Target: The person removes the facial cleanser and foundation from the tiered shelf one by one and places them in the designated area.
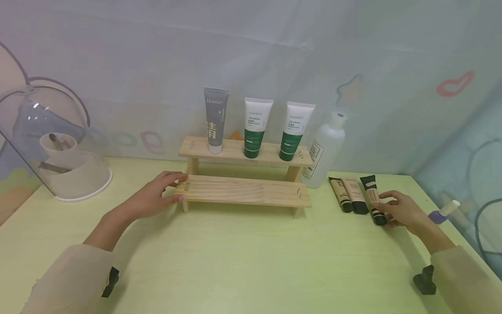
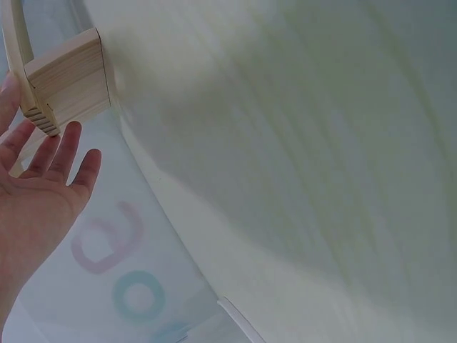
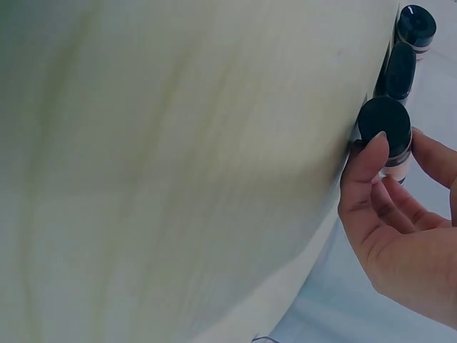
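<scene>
Right hand (image 1: 400,211) pinching black-capped tube (image 1: 373,199), left hand (image 1: 154,196) (fingers straight) touching wooden rack (image 1: 243,192) — HANKEY tubes (image 1: 256,127) above

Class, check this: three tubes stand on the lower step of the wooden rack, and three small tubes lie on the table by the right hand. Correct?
Not quite. The three tubes stand on the upper step of the wooden rack, as the head view shows; the lower step is bare. The three small tubes do lie by the right hand.

Open table (image 1: 243,261) in front; wooden rack (image 1: 243,192), white bottle (image 1: 325,150) and clear dome (image 1: 51,144) block the back.
</scene>
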Tool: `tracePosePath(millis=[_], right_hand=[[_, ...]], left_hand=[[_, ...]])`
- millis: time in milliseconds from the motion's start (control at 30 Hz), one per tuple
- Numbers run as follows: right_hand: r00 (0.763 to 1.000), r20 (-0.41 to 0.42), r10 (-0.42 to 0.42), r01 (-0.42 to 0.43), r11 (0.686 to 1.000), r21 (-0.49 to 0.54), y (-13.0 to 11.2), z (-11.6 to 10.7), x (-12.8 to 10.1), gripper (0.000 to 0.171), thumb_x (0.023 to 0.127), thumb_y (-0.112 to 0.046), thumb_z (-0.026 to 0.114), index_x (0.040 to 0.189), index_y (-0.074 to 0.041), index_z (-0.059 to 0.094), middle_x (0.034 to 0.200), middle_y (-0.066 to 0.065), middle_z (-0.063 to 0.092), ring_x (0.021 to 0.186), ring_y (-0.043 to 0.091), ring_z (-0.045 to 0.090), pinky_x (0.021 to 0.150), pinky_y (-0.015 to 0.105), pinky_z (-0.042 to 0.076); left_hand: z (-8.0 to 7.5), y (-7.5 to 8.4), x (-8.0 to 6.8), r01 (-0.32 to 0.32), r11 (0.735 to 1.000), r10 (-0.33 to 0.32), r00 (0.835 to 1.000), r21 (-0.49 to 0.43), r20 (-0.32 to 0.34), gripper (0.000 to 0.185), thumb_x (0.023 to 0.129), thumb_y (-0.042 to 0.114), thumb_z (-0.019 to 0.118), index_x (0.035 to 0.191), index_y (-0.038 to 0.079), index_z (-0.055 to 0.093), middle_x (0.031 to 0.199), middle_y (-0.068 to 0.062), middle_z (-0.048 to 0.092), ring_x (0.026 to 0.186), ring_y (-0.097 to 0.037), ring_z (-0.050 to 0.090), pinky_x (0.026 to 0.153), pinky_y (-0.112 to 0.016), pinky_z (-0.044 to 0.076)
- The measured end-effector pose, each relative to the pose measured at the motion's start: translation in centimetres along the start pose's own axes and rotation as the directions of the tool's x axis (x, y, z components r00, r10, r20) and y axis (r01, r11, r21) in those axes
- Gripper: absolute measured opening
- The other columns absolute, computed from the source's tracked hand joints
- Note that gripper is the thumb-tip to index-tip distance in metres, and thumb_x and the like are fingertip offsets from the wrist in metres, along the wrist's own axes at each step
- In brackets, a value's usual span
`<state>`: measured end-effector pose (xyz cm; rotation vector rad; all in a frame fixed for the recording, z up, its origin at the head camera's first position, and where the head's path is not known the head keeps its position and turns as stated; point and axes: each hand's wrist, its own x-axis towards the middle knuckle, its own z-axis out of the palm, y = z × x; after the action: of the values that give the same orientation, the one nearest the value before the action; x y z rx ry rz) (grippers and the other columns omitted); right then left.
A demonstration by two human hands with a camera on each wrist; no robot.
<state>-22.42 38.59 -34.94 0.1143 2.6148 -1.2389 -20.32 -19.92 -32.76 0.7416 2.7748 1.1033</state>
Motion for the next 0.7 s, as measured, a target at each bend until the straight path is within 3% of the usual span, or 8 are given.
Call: tracePosePath(millis=[367,700], right_hand=[[1.0,-0.017,-0.011,0.01,0.999,-0.032,-0.35,0.28,0.28,0.058,0.094,-0.026,0.053,0.129,0.014,0.027,0.108,0.026,0.049,0.07,0.016,0.052,0.061,0.033,0.052],[0.999,-0.042,-0.019,0.017,0.999,-0.045,-0.53,0.45,0.7,0.057,0.095,-0.026,0.051,0.13,0.013,0.029,0.105,0.023,0.048,0.072,0.016,0.051,0.063,0.031,0.051]], left_hand=[[-0.01,-0.01,0.02,0.008,1.0,-0.008,1.0,-0.013,0.004,0.056,0.092,0.02,0.057,0.137,-0.002,0.034,0.133,-0.025,0.03,0.117,-0.042,0.038,0.089,-0.064,0.031],[0.04,-0.1,0.03,0.001,1.0,-0.001,1.0,-0.011,0.0,0.055,0.092,0.02,0.057,0.137,-0.002,0.034,0.134,-0.025,0.03,0.117,-0.042,0.039,0.088,-0.063,0.032]])
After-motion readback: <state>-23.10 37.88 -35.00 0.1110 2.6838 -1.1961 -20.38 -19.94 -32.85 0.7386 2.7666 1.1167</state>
